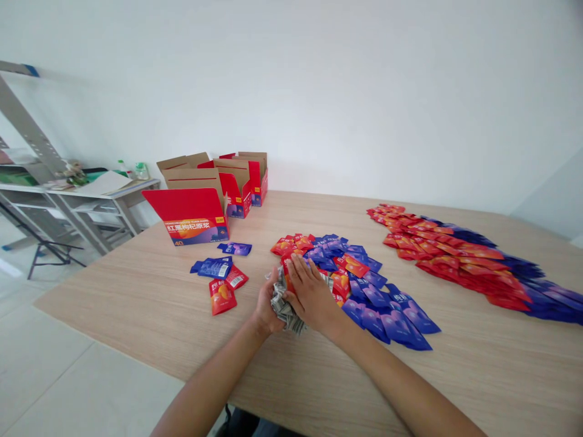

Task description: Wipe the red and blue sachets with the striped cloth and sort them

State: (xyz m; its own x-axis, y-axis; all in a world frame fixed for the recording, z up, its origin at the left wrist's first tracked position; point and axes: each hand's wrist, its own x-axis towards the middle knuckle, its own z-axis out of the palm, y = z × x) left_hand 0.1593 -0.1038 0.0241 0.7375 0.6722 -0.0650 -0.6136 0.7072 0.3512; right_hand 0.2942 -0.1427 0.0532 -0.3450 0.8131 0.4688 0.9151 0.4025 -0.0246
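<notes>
Together, the left hand (pixel 268 304) and the flattened right hand (pixel 313 296) press a grey bundle (pixel 286 312) between them, beside red and blue sachets (pixel 373 295) on the bench (pixel 155 291).

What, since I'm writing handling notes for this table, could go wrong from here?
The grey layered bundle sits between the left hand and the flat right hand; its uneven edges suggest it could slip or fan apart.

The right forearm passes close to the overlapping red and blue sachets, so it might brush some out of place.

Loose red sachets lie left of the hands and could be knocked.
</notes>
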